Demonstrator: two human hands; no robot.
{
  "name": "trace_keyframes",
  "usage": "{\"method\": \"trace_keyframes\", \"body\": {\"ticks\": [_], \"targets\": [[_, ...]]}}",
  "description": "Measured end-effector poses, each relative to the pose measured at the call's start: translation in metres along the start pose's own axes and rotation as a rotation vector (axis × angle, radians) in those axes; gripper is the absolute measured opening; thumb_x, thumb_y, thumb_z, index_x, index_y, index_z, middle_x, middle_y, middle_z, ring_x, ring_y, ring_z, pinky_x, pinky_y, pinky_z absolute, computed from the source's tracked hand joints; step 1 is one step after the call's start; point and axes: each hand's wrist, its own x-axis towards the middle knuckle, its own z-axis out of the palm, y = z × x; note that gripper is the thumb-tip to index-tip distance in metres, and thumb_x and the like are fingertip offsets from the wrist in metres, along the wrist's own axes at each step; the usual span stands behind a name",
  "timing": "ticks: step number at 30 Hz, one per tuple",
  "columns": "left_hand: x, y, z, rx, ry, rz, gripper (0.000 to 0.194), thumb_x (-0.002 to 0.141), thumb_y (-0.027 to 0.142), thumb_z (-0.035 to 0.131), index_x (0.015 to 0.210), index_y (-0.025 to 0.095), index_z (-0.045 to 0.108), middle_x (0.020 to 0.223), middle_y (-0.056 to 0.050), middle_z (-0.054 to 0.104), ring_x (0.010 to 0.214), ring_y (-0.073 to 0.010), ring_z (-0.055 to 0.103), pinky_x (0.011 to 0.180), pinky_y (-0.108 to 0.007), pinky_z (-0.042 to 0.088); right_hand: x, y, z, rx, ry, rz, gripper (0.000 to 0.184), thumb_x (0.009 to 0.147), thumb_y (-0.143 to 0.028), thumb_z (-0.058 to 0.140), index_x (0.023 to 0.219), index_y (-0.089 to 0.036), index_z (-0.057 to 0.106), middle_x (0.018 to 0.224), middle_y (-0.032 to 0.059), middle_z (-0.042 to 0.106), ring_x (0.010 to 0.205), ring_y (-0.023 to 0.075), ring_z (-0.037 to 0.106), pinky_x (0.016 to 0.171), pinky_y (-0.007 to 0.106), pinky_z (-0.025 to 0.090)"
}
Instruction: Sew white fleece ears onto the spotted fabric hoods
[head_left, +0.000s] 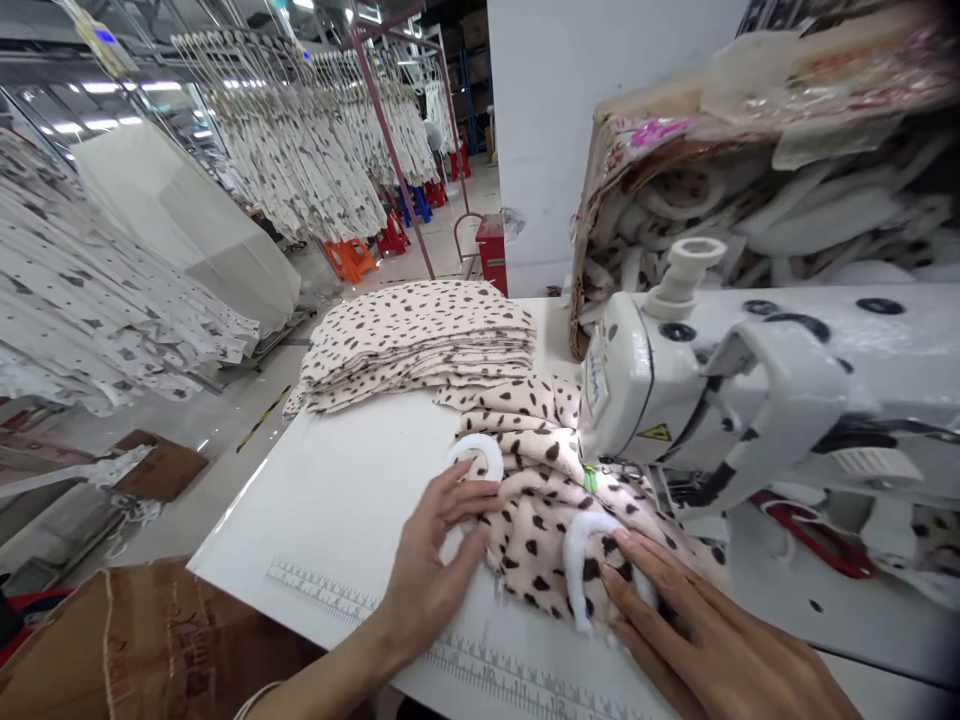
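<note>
Fabric (538, 520), spotted, lies lower centre on the worktop (352, 470) beside a sewing machine (626, 385). The left hand (431, 570), thumb apart, and right hand (720, 630), fingers extended, apparently position its white loops (575, 560); shifting it would call for even pressure.

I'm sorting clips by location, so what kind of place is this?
Most likely a garment factory's sewing floor: a white industrial sewing machine, a stack of spotted fabric pieces, and racks of hanging printed fabric behind.
</note>
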Motion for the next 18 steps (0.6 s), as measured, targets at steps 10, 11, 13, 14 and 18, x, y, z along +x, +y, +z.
{"method": "trace_keyframes", "body": {"ticks": [10, 11, 13, 14, 18], "targets": [[0.018, 0.017, 0.013, 0.236, -0.195, 0.479, 0.024, 0.088, 0.003, 0.049, 0.105, 0.015, 0.06, 0.099, -0.011, 0.066, 0.096, -0.0207, 0.062, 0.083, -0.032, 0.055, 0.002, -0.002, -0.004, 0.046, 0.0, 0.072, 0.034, 0.097, -0.025, 0.04, 0.121, -0.023, 0.063, 0.134, 0.0117, 0.057, 0.106, 0.0218, 0.065, 0.061, 0.019, 0.056], [0.019, 0.017, 0.016, 0.249, -0.223, 0.436, 0.021, 0.089, 0.006, 0.049, 0.104, 0.016, 0.06, 0.097, -0.011, 0.066, 0.093, -0.0206, 0.062, 0.081, -0.032, 0.055, 0.003, -0.002, -0.004, 0.043, 0.001, 0.071, 0.034, 0.097, -0.025, 0.04, 0.122, -0.023, 0.063, 0.133, 0.0123, 0.057, 0.105, 0.0218, 0.066, 0.06, 0.019, 0.055], [0.023, 0.019, 0.023, 0.288, -0.263, 0.319, 0.022, 0.09, 0.01, 0.048, 0.109, 0.017, 0.057, 0.097, -0.01, 0.065, 0.091, -0.021, 0.061, 0.079, -0.033, 0.054, 0.003, -0.002, -0.004, 0.029, 0.007, 0.069, 0.034, 0.097, -0.026, 0.04, 0.123, -0.024, 0.062, 0.131, 0.0138, 0.058, 0.102, 0.022, 0.067, 0.058, 0.019, 0.055], [0.025, 0.02, 0.026, 0.305, -0.279, 0.257, 0.024, 0.09, 0.012, 0.048, 0.113, 0.018, 0.055, 0.098, -0.009, 0.064, 0.091, -0.0212, 0.06, 0.079, -0.033, 0.054, 0.003, -0.002, -0.004, 0.024, 0.006, 0.071, 0.034, 0.097, -0.026, 0.04, 0.123, -0.024, 0.062, 0.131, 0.0142, 0.059, 0.101, 0.0219, 0.067, 0.057, 0.019, 0.055], [0.038, 0.028, 0.038, 0.349, -0.333, 0.081, 0.032, 0.088, 0.019, 0.052, 0.119, 0.019, 0.048, 0.097, -0.007, 0.061, 0.089, -0.0229, 0.059, 0.075, -0.036, 0.052, 0.004, -0.002, -0.004, 0.026, -0.009, 0.079, 0.032, 0.096, -0.027, 0.041, 0.12, -0.023, 0.063, 0.131, 0.0139, 0.059, 0.103, 0.0222, 0.066, 0.059, 0.02, 0.056]]}}
